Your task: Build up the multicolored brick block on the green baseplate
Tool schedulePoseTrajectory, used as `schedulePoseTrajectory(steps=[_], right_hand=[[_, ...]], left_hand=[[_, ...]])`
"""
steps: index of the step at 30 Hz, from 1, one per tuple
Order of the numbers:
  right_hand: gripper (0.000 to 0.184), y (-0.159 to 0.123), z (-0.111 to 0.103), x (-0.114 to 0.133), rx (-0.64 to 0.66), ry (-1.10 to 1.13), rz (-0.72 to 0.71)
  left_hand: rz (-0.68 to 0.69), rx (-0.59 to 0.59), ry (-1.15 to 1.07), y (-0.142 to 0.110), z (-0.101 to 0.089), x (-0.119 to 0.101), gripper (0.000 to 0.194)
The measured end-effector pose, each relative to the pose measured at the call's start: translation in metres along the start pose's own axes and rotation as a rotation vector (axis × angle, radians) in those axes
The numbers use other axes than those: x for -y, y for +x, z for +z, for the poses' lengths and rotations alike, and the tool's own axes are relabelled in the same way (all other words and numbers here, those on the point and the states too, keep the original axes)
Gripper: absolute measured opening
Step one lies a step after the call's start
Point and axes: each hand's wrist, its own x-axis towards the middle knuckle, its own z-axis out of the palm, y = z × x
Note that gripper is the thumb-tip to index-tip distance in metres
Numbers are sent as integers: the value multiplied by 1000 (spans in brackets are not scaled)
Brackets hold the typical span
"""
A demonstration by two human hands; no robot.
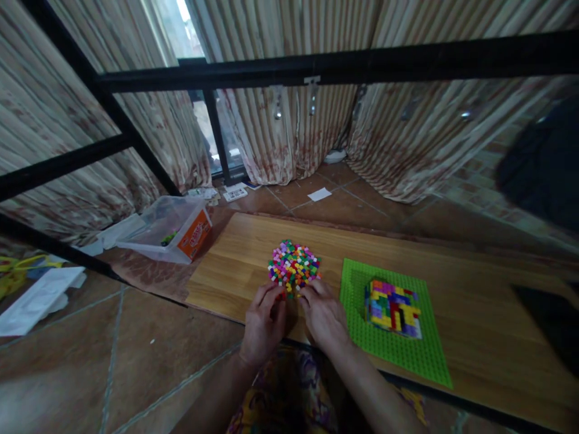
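Observation:
A heap of small multicoloured building bricks lies on the wooden board. At its near left edge is my left hand, the fingers curled and the thumb pressed toward them, with a bit of red at the tips. My right hand bends over the near right edge of the heap, fingers drawn together close to a few yellow bricks. What either hand grips is too small to make out. To the right, a block built of many-coloured bricks sits on a green studded baseplate.
The wooden board rests low above a tiled floor. A clear plastic box with an orange label stands left of it. Black metal bars cross above, before striped curtains. A white tray lies far left.

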Motion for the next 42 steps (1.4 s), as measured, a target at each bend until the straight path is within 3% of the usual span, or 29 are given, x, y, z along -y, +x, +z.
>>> schedulePoseTrajectory(steps=[3, 8, 14, 21, 28, 31, 35, 42], right_hand=[[19, -11, -9, 2, -105, 200, 23], [14, -40, -29, -1, -270, 526, 109], [13, -64, -43, -18, -371, 638, 124], [19, -80, -51, -38, -471, 559, 156], [19, -102, -75, -72, -604, 472, 291], [20, -112, -85, -90, -657, 461, 367], [21, -119, -94, -108, -710, 454, 432], [23, -116, -97, -120, -714, 516, 500]], left_hand=[[-183, 13, -190, -5, 5, -15, 22], [-609, 243, -663, 0, 12, -55, 33], [-803, 319, -937, 11, 21, -88, 39], [-797, 390, -934, 17, 48, -108, 30], [-448, 255, -692, 30, 92, -98, 12], [-366, 227, -612, 34, 105, -94, 10], [-398, 198, -667, 37, 115, -95, 8], [-460, 272, -710, 43, 121, -100, 13]])
